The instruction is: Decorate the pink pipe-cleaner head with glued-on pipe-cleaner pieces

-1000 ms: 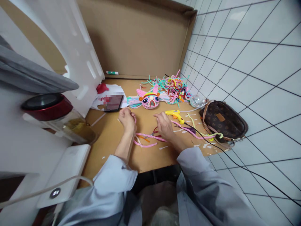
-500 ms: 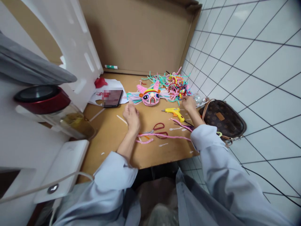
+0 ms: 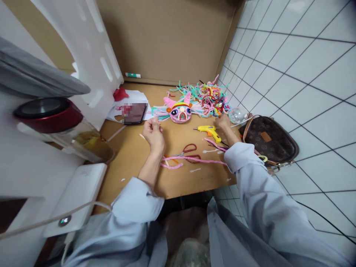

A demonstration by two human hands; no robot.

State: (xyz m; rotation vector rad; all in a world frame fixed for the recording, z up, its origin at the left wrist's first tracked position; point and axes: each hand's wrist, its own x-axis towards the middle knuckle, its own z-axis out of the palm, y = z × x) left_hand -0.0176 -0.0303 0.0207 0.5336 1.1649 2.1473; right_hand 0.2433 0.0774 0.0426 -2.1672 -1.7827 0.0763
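A low sweep could make the right hand (image 3: 224,123), grip unclear, knock the centre-right glue gun (image 3: 208,130); the left hand (image 3: 154,135) curls together.

No legible text or number found. Bag (image 3: 271,142), right: repeating light motifs, any lettering too small to read. White device (image 3: 83,191), near left: lit round display (image 3: 65,221), characters unreadable. Phone (image 3: 135,114), left: screen pixelated.

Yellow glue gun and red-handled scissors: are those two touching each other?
Apart. The head view shows bare tabletop between the yellow glue gun and the red-handled scissors.
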